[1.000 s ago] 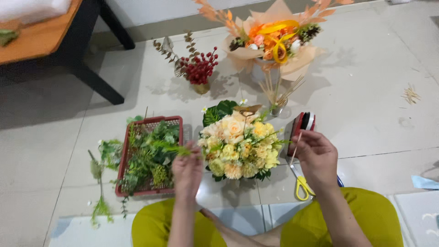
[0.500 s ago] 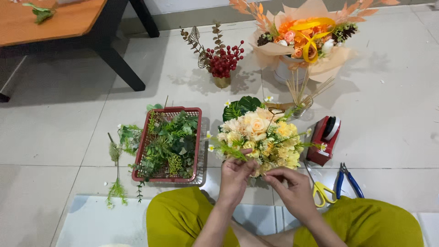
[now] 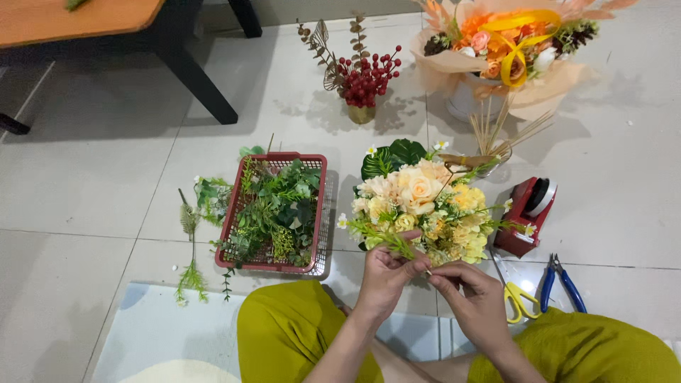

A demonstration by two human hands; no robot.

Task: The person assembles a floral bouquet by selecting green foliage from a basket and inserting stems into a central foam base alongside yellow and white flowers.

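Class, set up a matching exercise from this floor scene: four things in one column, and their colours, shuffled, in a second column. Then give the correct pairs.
Things:
1. basket of greenery
2. scissors
3. pliers
4. berry sprig in the small pot

Colours:
A. blue handles
B. red berries
C. red mesh sides
D. yellow handles

Pairs: 1-C, 2-D, 3-A, 4-B.
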